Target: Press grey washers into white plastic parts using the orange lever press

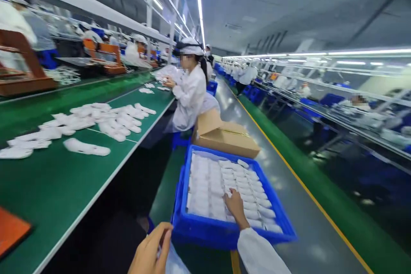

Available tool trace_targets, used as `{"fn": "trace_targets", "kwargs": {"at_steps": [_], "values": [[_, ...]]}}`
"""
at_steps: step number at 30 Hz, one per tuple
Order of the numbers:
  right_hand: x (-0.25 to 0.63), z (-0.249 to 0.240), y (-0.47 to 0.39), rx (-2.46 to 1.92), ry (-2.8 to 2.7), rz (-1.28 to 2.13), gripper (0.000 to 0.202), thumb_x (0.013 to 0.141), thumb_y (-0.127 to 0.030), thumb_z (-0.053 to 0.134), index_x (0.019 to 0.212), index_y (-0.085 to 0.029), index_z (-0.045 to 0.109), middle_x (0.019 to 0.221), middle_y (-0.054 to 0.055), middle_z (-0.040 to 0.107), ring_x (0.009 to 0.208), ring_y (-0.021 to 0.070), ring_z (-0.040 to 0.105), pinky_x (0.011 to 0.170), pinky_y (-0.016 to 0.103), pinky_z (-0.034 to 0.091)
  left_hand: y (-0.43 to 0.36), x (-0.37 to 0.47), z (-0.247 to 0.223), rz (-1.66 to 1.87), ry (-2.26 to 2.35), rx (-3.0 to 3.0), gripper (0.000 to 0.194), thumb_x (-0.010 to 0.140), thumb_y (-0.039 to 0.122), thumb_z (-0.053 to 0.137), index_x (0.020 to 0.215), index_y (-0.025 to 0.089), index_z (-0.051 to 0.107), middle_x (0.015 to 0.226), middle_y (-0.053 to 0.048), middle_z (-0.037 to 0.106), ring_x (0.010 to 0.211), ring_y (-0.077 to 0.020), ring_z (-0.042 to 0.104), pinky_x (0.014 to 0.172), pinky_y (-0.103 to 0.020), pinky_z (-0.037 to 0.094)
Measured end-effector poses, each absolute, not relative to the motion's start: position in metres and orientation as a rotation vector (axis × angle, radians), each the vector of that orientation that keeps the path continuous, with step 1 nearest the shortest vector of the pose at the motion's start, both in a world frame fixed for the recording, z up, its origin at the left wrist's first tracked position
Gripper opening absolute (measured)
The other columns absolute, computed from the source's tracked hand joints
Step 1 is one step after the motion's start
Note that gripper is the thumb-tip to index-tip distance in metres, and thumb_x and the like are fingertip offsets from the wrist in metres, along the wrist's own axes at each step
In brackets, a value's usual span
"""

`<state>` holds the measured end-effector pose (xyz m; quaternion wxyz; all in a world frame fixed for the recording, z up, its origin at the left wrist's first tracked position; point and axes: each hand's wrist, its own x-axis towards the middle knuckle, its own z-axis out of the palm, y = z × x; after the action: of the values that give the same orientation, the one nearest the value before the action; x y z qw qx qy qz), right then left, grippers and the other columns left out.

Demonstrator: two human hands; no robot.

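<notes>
My right hand (236,206) reaches into a blue crate (208,226), its bent fingers apart and touching the rows of white elongated plastic pieces (236,174). No piece is visibly lifted by it. Low in the view, my left hand (150,250) is near the crate's front left corner, thumb and fingers drawn together; anything between them is too hard to make out. A translucent whitish sheet (177,262) shows just beside and below that hand. On the green workbench to the left, a single white piece (86,147) lies in front of a loose pile of similar pieces (115,119).
A cardboard box (226,138) stands behind the crate. Further along the bench sits a co-worker (192,90) in white, handling white pieces. An orange object (11,229) rests at the bench's near left. A grey aisle with a yellow line (289,167) runs along the right.
</notes>
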<state>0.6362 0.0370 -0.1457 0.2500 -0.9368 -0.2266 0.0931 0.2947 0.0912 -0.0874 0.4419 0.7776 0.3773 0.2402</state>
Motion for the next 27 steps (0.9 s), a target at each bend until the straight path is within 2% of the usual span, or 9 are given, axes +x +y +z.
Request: {"fn": "trace_targets", "kwargs": {"at_steps": [3,7,10,13,20,24,27], "values": [[0.654,-0.171,0.023,-2.662,-0.578,0.241,0.03,0.096,-0.031,0.066,0.122,-0.015,0.063,0.128,0.01,0.063,0.119,0.0264,0.06,0.104,0.051,0.049,0.113,0.366,-0.102,0.304,0.758,2.218,0.029,0.101,0.03,0.04,0.109,0.027,0.068,0.104,-0.005,0.074,0.095,-0.0222,0.07,0.089,-0.032,0.055],[0.645,-0.191,0.039,-2.706,-0.627,0.22,0.032,0.097,-0.033,0.064,0.124,-0.016,0.062,0.131,0.011,0.061,0.124,0.0278,0.057,0.105,0.051,0.047,0.13,0.458,-0.132,0.125,0.817,2.37,0.023,0.096,0.016,0.054,0.115,0.018,0.067,0.12,-0.011,0.069,0.116,-0.0264,0.063,0.102,-0.044,0.051],[0.639,-0.198,0.057,-2.685,-0.659,0.224,0.033,0.097,-0.033,0.063,0.124,-0.014,0.061,0.13,0.012,0.06,0.119,0.0279,0.058,0.101,0.05,0.05,0.143,0.503,-0.154,0.037,0.995,2.447,0.03,0.093,0.022,0.066,0.122,0.014,0.063,0.132,-0.013,0.062,0.121,-0.0286,0.06,0.101,-0.051,0.052],[0.638,-0.205,0.068,-2.605,-0.705,0.229,0.036,0.097,-0.028,0.061,0.129,-0.012,0.058,0.136,0.015,0.056,0.116,0.0261,0.06,0.098,0.045,0.051,0.152,0.524,-0.173,-0.015,1.158,2.487,0.036,0.094,0.026,0.067,0.127,0.015,0.061,0.138,-0.014,0.058,0.121,-0.0286,0.06,0.098,-0.049,0.055],[0.659,-0.225,0.076,-2.421,-0.653,0.194,0.042,0.097,-0.03,0.059,0.134,-0.012,0.053,0.135,0.015,0.054,0.109,0.0245,0.062,0.093,0.041,0.052,0.167,0.544,-0.198,-0.081,1.31,2.537,0.035,0.095,0.028,0.067,0.127,0.015,0.061,0.127,-0.011,0.064,0.112,-0.0255,0.065,0.09,-0.044,0.06],[0.674,-0.23,0.081,-2.375,-0.609,0.202,0.034,0.094,-0.037,0.067,0.119,-0.016,0.062,0.119,0.009,0.064,0.104,0.0228,0.063,0.092,0.042,0.053,0.168,0.551,-0.198,-0.086,1.349,2.541,0.036,0.094,0.028,0.067,0.127,0.015,0.06,0.13,-0.012,0.063,0.114,-0.0262,0.064,0.094,-0.046,0.058],[0.683,-0.227,0.081,-2.337,-0.637,0.218,0.027,0.095,-0.039,0.066,0.109,-0.015,0.065,0.103,0.005,0.068,0.098,0.0215,0.065,0.093,0.044,0.052,0.163,0.555,-0.194,-0.088,1.415,2.475,0.037,0.095,0.029,0.067,0.128,0.015,0.06,0.13,-0.012,0.062,0.113,-0.0259,0.065,0.093,-0.046,0.058]]}}
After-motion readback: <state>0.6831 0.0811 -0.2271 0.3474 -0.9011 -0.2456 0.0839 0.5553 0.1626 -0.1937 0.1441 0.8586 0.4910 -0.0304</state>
